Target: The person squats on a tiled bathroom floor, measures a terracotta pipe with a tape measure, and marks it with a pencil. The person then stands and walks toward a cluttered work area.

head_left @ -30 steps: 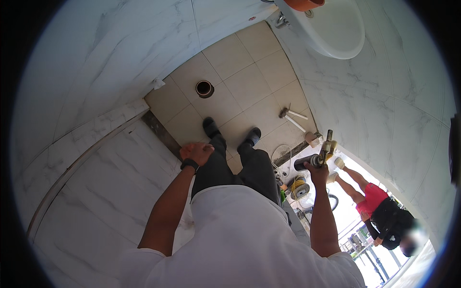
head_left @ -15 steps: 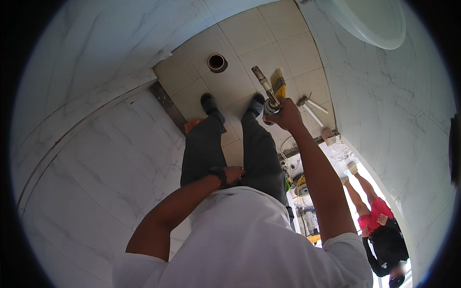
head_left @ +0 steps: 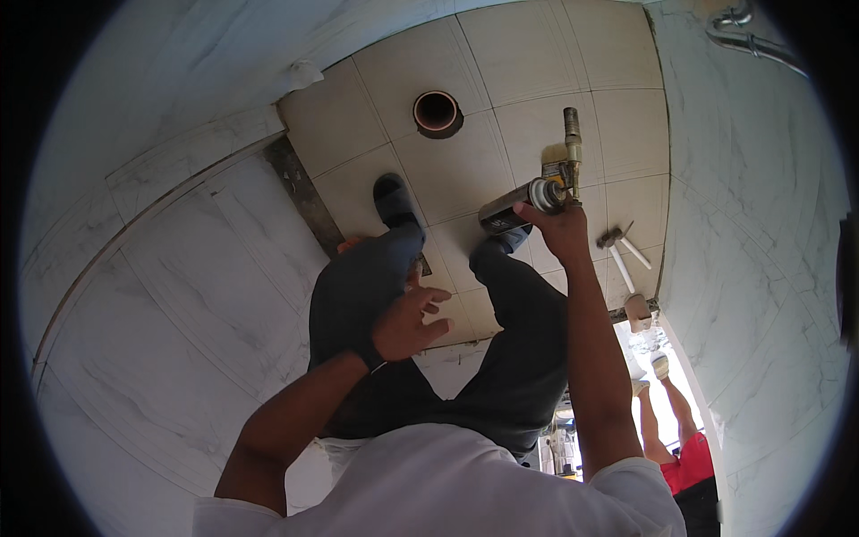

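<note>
Overhead, the right hand (head_left: pixel 559 231) clamps a gas torch (head_left: pixel 528 199); its smooth, rigid metal can looks light, best gripped mid-body. Left hand (head_left: pixel 407 320) spread, empty.

I see a round floor drain pipe (head_left: pixel 437 112) in beige tiles (head_left: pixel 447 170), a hammer (head_left: pixel 620 251) near the doorway, chrome plumbing (head_left: pixel 752 40) top right.
</note>
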`<state>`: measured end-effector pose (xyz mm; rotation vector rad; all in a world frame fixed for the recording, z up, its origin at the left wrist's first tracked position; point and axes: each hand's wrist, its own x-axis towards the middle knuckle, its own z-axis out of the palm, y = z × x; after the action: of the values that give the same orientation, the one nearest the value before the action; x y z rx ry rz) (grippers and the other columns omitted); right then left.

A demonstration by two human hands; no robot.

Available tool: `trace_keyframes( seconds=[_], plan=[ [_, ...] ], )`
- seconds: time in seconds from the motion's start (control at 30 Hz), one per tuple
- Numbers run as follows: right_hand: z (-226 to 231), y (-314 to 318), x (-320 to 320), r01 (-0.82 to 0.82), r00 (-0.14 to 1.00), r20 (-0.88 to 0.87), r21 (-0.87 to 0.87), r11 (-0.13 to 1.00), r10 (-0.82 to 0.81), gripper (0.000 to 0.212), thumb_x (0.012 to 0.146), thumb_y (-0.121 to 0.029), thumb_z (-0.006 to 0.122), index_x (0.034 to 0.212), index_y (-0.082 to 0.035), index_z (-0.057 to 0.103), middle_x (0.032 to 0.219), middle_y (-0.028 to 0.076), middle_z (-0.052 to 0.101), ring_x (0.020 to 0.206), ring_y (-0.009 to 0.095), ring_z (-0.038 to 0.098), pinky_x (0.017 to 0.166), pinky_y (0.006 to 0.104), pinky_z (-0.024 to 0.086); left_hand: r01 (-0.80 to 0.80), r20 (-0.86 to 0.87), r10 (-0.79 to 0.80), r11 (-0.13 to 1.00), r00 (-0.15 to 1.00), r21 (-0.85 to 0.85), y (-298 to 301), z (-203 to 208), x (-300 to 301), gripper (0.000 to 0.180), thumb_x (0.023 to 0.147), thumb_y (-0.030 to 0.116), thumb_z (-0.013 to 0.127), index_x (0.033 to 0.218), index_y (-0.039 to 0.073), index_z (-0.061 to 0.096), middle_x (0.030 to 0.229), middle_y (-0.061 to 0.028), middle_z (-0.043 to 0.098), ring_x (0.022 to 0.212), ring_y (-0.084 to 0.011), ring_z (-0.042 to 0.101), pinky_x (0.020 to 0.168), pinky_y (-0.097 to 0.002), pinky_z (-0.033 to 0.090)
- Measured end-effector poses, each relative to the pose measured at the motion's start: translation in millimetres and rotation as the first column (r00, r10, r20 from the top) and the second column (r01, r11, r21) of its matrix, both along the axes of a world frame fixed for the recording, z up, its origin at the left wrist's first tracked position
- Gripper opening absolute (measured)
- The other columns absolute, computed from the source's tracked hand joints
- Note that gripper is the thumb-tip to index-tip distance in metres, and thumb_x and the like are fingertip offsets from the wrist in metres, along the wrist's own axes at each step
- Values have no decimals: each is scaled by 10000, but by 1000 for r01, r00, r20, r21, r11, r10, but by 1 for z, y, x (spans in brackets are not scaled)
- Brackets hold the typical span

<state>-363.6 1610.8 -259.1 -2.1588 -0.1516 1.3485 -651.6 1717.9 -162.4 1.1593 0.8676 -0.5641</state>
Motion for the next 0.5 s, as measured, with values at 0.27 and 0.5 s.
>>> trace_keyframes(
  seconds=[0.27,0.5],
  plan=[
    [-17,34,46,-340,925,203,74,937,320,614,725,-236,953,1159,38,616,1021,121,744,946,193,721,845,337,575,-378,426,132,731,895,568,172,-146,89,382,1023,270,604,1307,15,623,1146,-180,708,1092,-280,678,901,-376,527],
    [-39,35,63,-289,906,314,-38,957,286,663,724,-247,953,1213,47,616,1029,113,729,957,188,696,864,338,555,-9,117,-130,631,985,776,207,-130,72,414,1066,290,546,1440,112,568,1237,-125,674,1139,-190,616,1013,-326,455]
  ],
)
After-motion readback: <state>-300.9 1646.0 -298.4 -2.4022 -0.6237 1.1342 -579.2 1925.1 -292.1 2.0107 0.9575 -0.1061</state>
